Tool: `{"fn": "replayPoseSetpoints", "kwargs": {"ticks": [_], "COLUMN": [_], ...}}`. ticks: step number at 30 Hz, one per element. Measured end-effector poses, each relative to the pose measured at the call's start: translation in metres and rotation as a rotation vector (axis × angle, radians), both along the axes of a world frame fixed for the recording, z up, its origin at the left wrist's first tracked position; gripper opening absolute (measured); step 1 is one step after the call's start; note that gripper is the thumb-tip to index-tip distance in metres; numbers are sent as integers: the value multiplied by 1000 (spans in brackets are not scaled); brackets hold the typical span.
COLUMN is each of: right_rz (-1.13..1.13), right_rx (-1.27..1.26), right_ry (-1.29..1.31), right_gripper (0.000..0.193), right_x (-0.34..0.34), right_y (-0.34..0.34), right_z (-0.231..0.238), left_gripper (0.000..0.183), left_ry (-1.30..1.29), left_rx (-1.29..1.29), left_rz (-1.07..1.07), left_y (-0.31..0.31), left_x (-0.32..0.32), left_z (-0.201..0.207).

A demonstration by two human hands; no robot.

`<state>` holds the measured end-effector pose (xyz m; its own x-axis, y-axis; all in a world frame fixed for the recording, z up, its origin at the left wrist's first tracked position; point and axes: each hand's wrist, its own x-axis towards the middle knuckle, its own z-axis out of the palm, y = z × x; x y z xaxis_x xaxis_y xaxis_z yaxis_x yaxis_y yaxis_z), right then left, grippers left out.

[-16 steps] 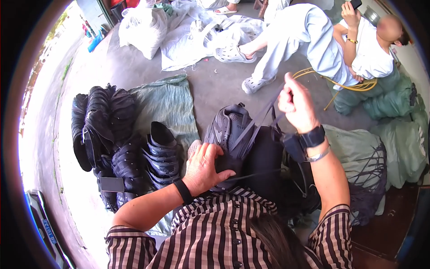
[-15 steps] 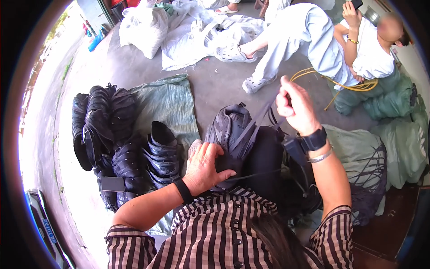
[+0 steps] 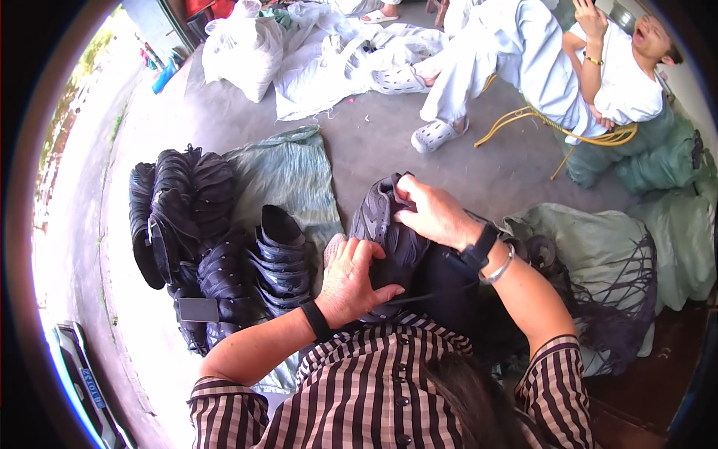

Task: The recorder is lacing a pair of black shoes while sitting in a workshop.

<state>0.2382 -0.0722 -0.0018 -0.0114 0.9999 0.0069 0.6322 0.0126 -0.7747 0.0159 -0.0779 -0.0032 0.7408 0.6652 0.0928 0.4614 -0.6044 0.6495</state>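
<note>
A dark grey shoe upper (image 3: pixel 368 217) rests upright on my lap, its opening away from me. My left hand (image 3: pixel 350 278) holds its near end, fingers across it and thumb stretched out to the right. The fingertips of my right hand (image 3: pixel 441 213) pinch the edge of the shoe's opening at the far end. No lace can be made out between those fingers. A thin dark lace runs rightward from near my left thumb. Left of my hands stands a nested stack of dark shoe parts (image 3: pixel 283 258); beyond it, more black shoe uppers (image 3: pixel 176 202) are stacked.
A green woven sheet (image 3: pixel 295 165) lies under the stacks, with a small dark flat box (image 3: pixel 198 310) on them. Green sacks (image 3: pixel 591 232) and tangled dark laces (image 3: pixel 617 318) are at my right. Ahead, a person (image 3: pixel 613 75) sits on a yellow-framed chair (image 3: pixel 516 116). White bags (image 3: pixel 243 56) lie behind.
My right hand has come down and left from holding a stretched lace in the air to the shoe's opening. My left hand keeps its hold. The seated person's feet and raised hand have shifted.
</note>
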Motion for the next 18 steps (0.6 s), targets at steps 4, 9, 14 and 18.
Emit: {"fn": "replayPoseSetpoints", "kwargs": {"ticks": [4,9,14,18], "right_rz": [17,-48,71,24], "right_rx": [-74,-186,-130,-260], "right_ry": [0,524,1181,751], "right_gripper": [27,17,17,28], "right_x": [1,15,50,30], "right_y": [9,-7,-48,-73], "right_z": [-6,-5,96,129], "left_gripper": [55,53,39,16], "left_ry": [-6,8,-47,-131], "left_rx": [84,157,124,76], "left_rz": [1,-35,-80,-405], "left_y": [-5,-4,-6,-6], "left_x": [1,2,-3,7], "left_z": [4,7,7,6]}}
